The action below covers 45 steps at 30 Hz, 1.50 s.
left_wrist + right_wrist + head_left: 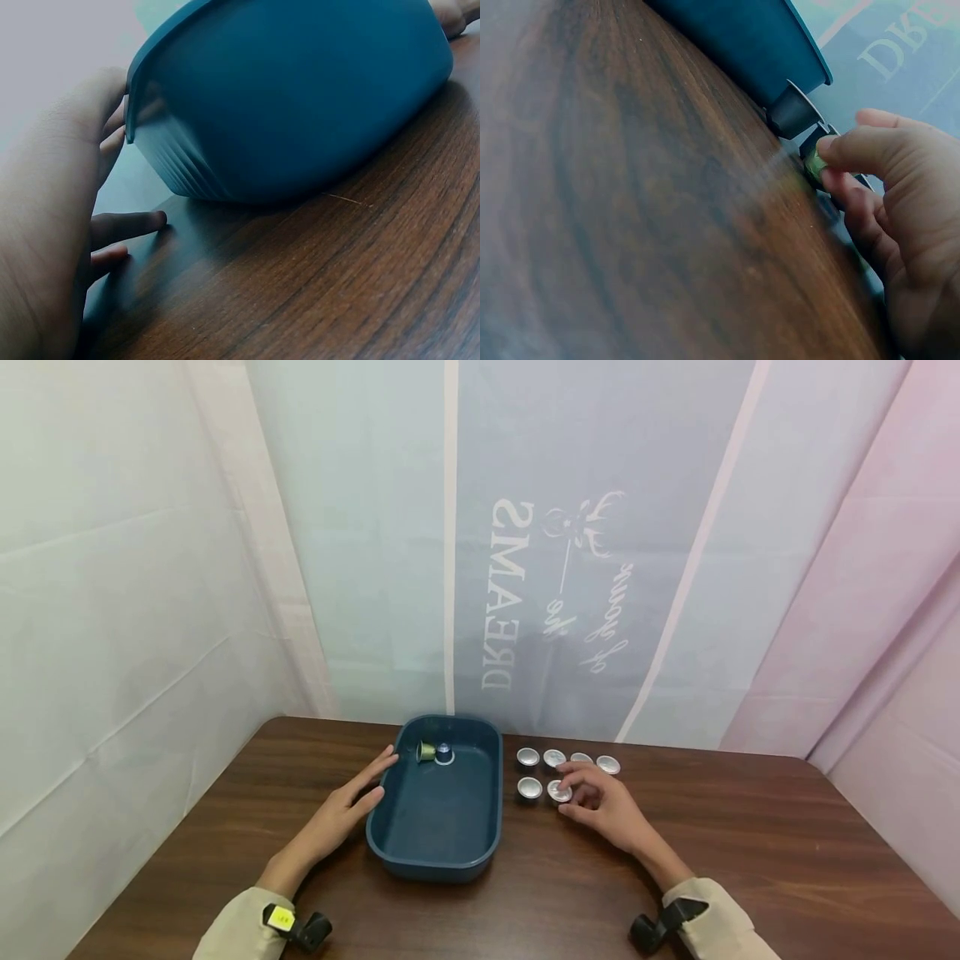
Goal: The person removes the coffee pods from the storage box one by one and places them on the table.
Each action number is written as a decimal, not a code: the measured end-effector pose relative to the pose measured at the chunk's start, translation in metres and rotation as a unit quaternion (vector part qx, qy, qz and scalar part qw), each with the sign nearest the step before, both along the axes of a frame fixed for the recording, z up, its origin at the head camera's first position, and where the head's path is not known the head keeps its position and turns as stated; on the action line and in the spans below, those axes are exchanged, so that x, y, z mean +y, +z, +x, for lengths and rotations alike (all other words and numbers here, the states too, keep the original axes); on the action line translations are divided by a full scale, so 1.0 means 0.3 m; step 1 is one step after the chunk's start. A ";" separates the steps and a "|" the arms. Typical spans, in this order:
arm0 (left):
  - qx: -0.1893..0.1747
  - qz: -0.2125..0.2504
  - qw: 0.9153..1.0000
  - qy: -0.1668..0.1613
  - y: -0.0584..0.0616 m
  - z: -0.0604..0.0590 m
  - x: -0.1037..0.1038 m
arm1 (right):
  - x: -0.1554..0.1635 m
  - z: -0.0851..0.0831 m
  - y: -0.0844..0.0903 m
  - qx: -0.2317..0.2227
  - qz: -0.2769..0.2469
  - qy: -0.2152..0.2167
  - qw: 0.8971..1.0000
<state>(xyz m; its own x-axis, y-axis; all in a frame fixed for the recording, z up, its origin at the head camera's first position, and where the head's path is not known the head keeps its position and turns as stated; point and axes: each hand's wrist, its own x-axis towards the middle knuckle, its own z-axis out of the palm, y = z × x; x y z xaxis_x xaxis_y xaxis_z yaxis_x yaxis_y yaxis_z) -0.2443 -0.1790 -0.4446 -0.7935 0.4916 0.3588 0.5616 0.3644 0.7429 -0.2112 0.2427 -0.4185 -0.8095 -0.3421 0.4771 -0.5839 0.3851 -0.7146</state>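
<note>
My right hand (pixel 603 806) is at the front row of foil-topped coffee capsules, pinching a green coffee capsule (pixel 815 163) between thumb and fingers. The same capsule shows its silver lid (pixel 558 791) in the head view. Just left of it stands a dark coffee capsule (pixel 529 788), lid up. My left hand (pixel 341 814) lies along the left side of a blue plastic tub (pixel 435 865), fingers extended at its rim. Inside the tub, near the back left, a green-gold capsule (pixel 425 752) lies on its side beside a blue capsule (pixel 444 753) standing lid down.
Behind the pinched capsule, a back row of capsules (pixel 528 757) runs to the right, partly covered by my right fingers. All this is on a dark wooden table (pixel 750 843), with a printed cloth (pixel 600 527) hanging at its far edge.
</note>
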 end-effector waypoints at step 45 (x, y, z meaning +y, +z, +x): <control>-0.010 0.004 1.000 -0.008 0.007 0.002 -0.001 | -0.270 -0.120 0.241 0.102 0.030 0.155 0.982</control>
<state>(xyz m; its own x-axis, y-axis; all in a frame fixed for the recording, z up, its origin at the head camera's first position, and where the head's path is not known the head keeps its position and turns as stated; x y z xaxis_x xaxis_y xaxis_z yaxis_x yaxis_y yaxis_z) -0.2438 -0.1793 -0.4425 -0.7924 0.5024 0.3461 0.5522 0.3496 0.7568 -0.2471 0.1616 -0.3462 -0.5523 -0.5897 0.5892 -0.8080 0.2047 -0.5525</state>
